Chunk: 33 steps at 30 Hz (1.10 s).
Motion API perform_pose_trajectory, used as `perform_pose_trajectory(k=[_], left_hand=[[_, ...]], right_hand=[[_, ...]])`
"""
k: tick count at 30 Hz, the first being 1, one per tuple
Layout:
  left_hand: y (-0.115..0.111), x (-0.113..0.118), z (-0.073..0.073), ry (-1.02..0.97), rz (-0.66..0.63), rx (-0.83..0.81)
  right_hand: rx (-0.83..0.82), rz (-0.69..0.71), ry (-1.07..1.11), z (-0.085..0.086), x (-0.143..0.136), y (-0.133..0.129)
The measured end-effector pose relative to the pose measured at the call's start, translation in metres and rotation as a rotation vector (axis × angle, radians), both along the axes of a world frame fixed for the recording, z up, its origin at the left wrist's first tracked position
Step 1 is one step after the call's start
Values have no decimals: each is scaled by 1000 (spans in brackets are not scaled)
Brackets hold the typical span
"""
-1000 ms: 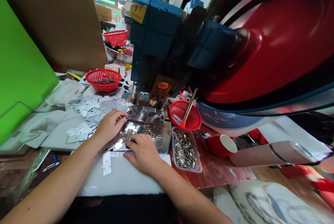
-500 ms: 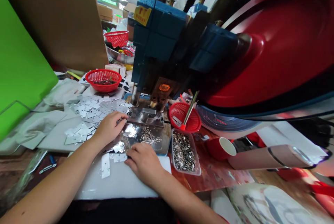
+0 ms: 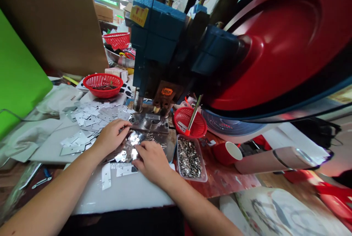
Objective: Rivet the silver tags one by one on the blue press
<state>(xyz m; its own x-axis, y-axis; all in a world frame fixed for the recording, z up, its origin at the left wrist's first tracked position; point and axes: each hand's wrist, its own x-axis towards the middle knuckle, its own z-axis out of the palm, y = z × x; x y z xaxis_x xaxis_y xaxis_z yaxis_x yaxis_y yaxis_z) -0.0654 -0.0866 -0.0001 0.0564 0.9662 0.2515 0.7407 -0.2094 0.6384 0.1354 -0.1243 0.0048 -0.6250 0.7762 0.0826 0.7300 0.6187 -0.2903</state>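
Observation:
My left hand (image 3: 114,136) rests at the left edge of the steel die block (image 3: 151,123), fingers bent together; what they hold, if anything, is too small to tell. My right hand (image 3: 150,159) is over the front of the metal work plate (image 3: 171,144), its thumb and index finger apart near small shiny pieces. Small metal bits (image 3: 150,136) lie behind it. Two flat metal plates, one upright (image 3: 106,176) and one sideways (image 3: 125,170), lie on the white pad (image 3: 121,195) in front. The blue press (image 3: 165,41) stands above the die block.
Many flat plates (image 3: 89,117) are heaped at the left, below a red basket (image 3: 103,86). Right of the press plate are another red basket (image 3: 202,118), a tub of small metal parts (image 3: 189,159), a red cup (image 3: 228,152) and a pink bottle (image 3: 272,161). A large red wheel (image 3: 277,41) fills the upper right.
My right hand has moved forward from the sideways plate, over the front of the work plate. My left hand stays by the die block. The view has shifted slightly.

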Motion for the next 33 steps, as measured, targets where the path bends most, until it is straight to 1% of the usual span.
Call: perform_pose_trajectory(k=[3,5,7,8,10,12,13,17,20,22,25,27,30,33], left_hand=[[0,-1,-1,0,2,-2],[0,-3,-1,-9,5,3],[-1,-3,0,-31,-1,3],[-2,-2,0,-55,-23,-5],[-6,4,3,-119,-120,-35],[-10,13,7,-174,-235,-76],[-12,18,10,-187,-273,-98],[-12,35,21,-172,-291,-154],[-4,36,27,-96,-312,-142],[7,34,29,-83,-254,-148],[28,32,31,-159,-80,-176],[42,35,31,-190,-8,-169],[59,44,31,-151,20,-106],[68,52,28,-117,19,-63]], right_hand=[[14,-32,-57,-1,-7,13],[19,-56,-15,-3,-10,18],[-8,-72,85,-5,-11,22],[-36,-86,152,-5,-11,23],[-107,-138,310,-3,-9,25],[-166,-206,465,0,-6,27],[-190,-235,532,2,-4,28],[-273,-324,701,5,0,29],[-280,-344,783,5,5,34],[-200,-356,797,5,11,40],[-12,-402,749,8,22,54],[70,-420,707,11,28,64],[136,-410,656,15,34,79],[168,-380,598,15,36,91]])
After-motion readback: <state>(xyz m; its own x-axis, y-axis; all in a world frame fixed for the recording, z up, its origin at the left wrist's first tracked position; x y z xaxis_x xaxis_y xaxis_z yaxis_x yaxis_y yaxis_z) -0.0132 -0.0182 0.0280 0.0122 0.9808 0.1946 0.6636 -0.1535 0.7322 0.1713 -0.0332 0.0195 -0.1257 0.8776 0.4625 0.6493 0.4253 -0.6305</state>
